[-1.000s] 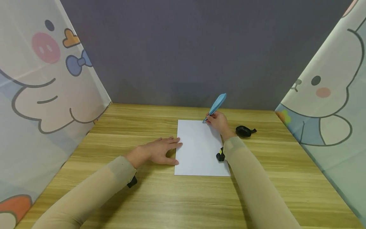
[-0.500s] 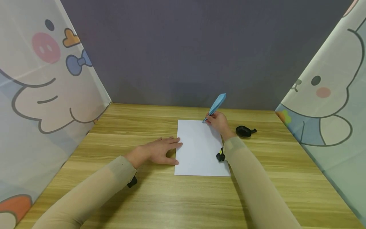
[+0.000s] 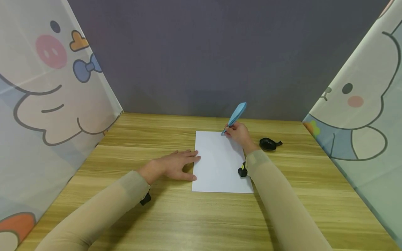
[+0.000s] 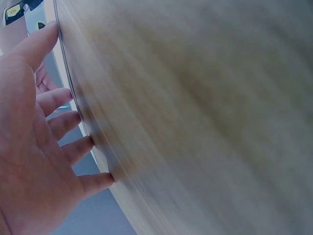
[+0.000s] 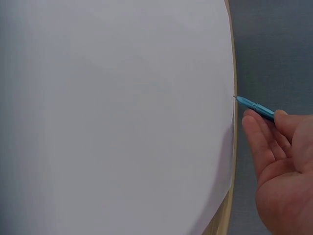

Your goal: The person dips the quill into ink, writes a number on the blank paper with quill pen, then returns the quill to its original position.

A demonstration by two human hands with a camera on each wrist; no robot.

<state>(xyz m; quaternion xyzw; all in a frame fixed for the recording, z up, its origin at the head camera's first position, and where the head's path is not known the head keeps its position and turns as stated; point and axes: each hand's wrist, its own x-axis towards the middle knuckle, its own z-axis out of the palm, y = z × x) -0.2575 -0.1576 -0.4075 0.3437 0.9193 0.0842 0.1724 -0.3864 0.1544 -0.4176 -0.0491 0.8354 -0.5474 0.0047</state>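
A white sheet of paper (image 3: pixel 220 167) lies on the wooden table. My right hand (image 3: pixel 240 135) pinches a blue pen (image 3: pixel 236 115) that widens into a feather-like top and leans to the right. Its tip is at the far edge of the sheet; in the right wrist view the slim metallic barrel (image 5: pixel 257 107) shows between thumb and fingers, the tip beside the paper's edge. No marks are visible on the sheet. With fingers spread, my left hand (image 3: pixel 174 165) rests at the paper's left edge, its fingertips on the sheet. The left wrist view shows the same spread hand (image 4: pixel 34 147).
A shiny black oval object (image 3: pixel 268 144) with a short tail lies to the right of my right hand. Wood-grain table (image 3: pixel 176 219) surrounds the sheet. A dark grey panel (image 3: pixel 201 59) stands behind, and cartoon-printed cloths (image 3: pixel 41 122) hang at both sides.
My right hand and the pen have shifted slightly left along the paper's far edge. The left hand and the sheet stay in place.
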